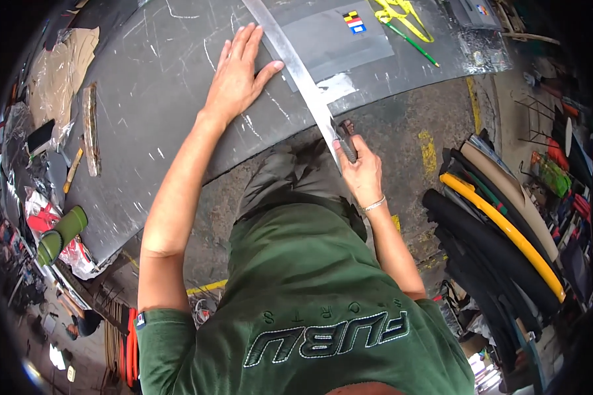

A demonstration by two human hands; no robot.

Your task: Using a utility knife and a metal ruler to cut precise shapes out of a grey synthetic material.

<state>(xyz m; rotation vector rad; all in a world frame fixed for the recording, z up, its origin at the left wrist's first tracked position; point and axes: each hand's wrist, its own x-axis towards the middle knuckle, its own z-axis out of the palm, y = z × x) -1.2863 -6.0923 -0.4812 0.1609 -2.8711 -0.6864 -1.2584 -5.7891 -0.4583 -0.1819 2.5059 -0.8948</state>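
Note:
My left hand (237, 82) lies flat on the dark table, fingers stretched, with the fingertips and thumb close to the left edge of a long metal ruler (296, 69). The ruler crosses the left side of a grey sheet (369, 56) and juts past the near table edge. My right hand (364, 172) is closed around a grey-handled utility knife (348, 151), just off the table edge beside the ruler's near end; its blade is hard to make out. A small patch of coloured blocks (354, 22) shows on the sheet.
A green pencil (412, 45) and a yellow tape measure (415, 26) lie right of the sheet. Rolls of material, one yellow (507, 230), stand at the right. At the left are a worn wooden strip (91, 128), a green roll (62, 236) and brown paper (59, 69).

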